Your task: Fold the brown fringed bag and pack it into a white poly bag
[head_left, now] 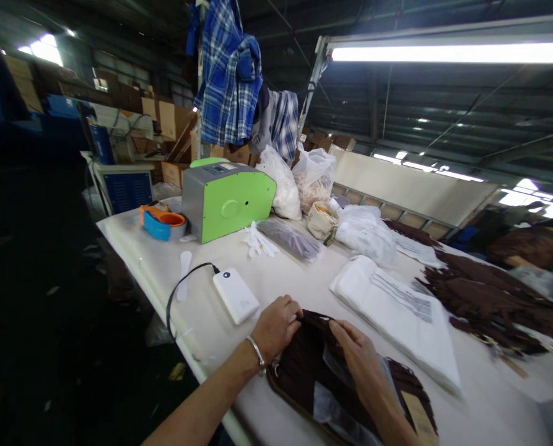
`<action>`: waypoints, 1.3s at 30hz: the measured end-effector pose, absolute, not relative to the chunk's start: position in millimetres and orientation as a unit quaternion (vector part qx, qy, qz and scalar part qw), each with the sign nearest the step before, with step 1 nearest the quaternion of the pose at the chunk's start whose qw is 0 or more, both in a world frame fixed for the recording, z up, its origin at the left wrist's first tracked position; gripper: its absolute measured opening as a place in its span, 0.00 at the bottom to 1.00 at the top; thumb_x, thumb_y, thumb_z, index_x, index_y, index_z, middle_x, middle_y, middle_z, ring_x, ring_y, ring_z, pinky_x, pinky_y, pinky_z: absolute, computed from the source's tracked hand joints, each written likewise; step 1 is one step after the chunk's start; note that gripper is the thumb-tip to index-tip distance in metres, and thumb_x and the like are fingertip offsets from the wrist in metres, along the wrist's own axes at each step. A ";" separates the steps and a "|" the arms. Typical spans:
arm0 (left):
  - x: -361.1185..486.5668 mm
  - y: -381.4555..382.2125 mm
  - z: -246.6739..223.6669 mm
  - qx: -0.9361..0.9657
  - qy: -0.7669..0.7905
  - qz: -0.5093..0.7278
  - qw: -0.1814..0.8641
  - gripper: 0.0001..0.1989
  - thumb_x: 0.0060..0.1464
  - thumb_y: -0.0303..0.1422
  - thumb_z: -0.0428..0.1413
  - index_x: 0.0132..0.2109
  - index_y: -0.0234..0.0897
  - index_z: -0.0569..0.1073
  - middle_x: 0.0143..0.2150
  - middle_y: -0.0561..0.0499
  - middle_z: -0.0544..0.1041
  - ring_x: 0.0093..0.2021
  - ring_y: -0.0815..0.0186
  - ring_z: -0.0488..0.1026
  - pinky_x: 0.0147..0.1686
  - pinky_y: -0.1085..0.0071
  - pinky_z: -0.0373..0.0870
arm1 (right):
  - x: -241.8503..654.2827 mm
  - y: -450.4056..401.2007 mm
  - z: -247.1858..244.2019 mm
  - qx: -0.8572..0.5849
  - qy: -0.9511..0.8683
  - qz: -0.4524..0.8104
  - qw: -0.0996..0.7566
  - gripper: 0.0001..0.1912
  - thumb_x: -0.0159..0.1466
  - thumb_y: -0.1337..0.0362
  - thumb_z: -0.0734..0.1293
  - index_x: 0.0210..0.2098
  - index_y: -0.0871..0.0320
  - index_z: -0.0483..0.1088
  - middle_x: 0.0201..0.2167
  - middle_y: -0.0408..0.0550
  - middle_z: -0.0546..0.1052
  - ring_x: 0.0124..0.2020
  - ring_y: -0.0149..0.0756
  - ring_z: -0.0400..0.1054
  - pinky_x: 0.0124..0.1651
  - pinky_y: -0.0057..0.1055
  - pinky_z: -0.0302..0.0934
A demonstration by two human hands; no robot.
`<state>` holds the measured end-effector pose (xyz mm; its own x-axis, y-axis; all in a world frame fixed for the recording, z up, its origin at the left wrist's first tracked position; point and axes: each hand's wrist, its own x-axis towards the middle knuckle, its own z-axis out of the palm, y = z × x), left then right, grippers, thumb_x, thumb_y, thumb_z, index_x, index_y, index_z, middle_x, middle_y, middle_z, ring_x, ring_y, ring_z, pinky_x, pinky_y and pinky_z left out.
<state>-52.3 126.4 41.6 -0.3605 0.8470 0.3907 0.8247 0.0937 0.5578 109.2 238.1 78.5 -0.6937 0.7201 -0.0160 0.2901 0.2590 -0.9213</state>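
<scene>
A dark brown fringed bag (pixel 299 365) lies on the table below me, with clear plastic film (pixel 329 406) across part of it and a tan card tag (pixel 418 418) near its fringe. At the bag's far left corner, the fingers of my left hand (pixel 278 328) are closed on its edge. My right hand (pixel 357 353) pinches the same edge a little to the right, thumb on top. A silver bangle (pixel 256 351) circles my left wrist. Just beyond the left hand sits a white power bank (pixel 235 296) with a black cable (pixel 183 282).
Stacked white plastic bags (pixel 397 310) lie to the right, beside brown fringed pieces (pixel 499 297). Farther back are a green and grey machine (pixel 232 201), white gloves (pixel 260 240), tape rolls (pixel 162 222) and a beige pouch (pixel 321 221). The table's left edge (pixel 150 310) drops to a dark floor.
</scene>
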 end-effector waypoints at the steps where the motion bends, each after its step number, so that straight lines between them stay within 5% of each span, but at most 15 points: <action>1: -51.4 128.7 41.6 0.587 0.731 0.347 0.013 0.06 0.56 0.27 0.54 0.41 0.40 0.70 0.42 0.51 0.72 0.45 0.64 0.68 0.48 0.69 0.66 | 108.7 238.1 77.8 -0.331 -0.765 0.512 0.211 0.19 0.60 0.47 0.61 0.37 0.53 0.75 0.32 0.44 0.76 0.38 0.42 0.67 0.42 0.33 0.61; 11: -33.8 138.9 43.3 0.711 0.671 0.210 -0.008 0.06 0.57 0.26 0.51 0.38 0.35 0.72 0.38 0.45 0.76 0.40 0.60 0.71 0.43 0.64 0.69 | 104.4 228.4 72.3 -0.313 -0.820 0.443 0.183 0.15 0.59 0.50 0.63 0.27 0.54 0.72 0.26 0.42 0.75 0.33 0.39 0.66 0.37 0.32 0.59; 18: -47.7 92.7 50.2 0.623 0.702 0.345 -0.007 0.10 0.62 0.27 0.48 0.44 0.40 0.73 0.43 0.50 0.76 0.46 0.64 0.70 0.49 0.67 0.67 | 107.3 222.7 74.1 -0.304 -0.835 0.427 0.168 0.15 0.60 0.51 0.61 0.27 0.54 0.72 0.25 0.41 0.73 0.31 0.38 0.66 0.36 0.31 0.57; 23: -61.5 98.2 44.0 0.611 0.734 0.296 -0.022 0.14 0.59 0.23 0.49 0.49 0.40 0.71 0.49 0.49 0.76 0.51 0.60 0.68 0.51 0.62 0.65 | 105.6 223.2 76.4 -0.303 -0.831 0.433 0.174 0.16 0.60 0.51 0.62 0.26 0.55 0.71 0.24 0.41 0.71 0.31 0.37 0.64 0.35 0.30 0.57; 33: -38.6 121.1 49.8 0.688 0.697 0.195 -0.056 0.05 0.59 0.28 0.51 0.39 0.38 0.72 0.40 0.49 0.77 0.45 0.60 0.70 0.46 0.62 0.64 | 107.9 229.4 73.1 -0.309 -0.797 0.477 0.201 0.14 0.59 0.51 0.63 0.27 0.53 0.72 0.25 0.40 0.73 0.31 0.37 0.65 0.35 0.31 0.58; 39: -37.2 125.8 48.4 0.674 0.709 0.203 -0.039 0.03 0.57 0.28 0.54 0.35 0.37 0.72 0.37 0.50 0.77 0.43 0.61 0.71 0.46 0.64 0.62 | 107.5 217.3 78.7 -0.286 -0.822 0.459 0.181 0.15 0.54 0.60 0.68 0.41 0.53 0.69 0.38 0.44 0.78 0.42 0.40 0.71 0.48 0.33 0.62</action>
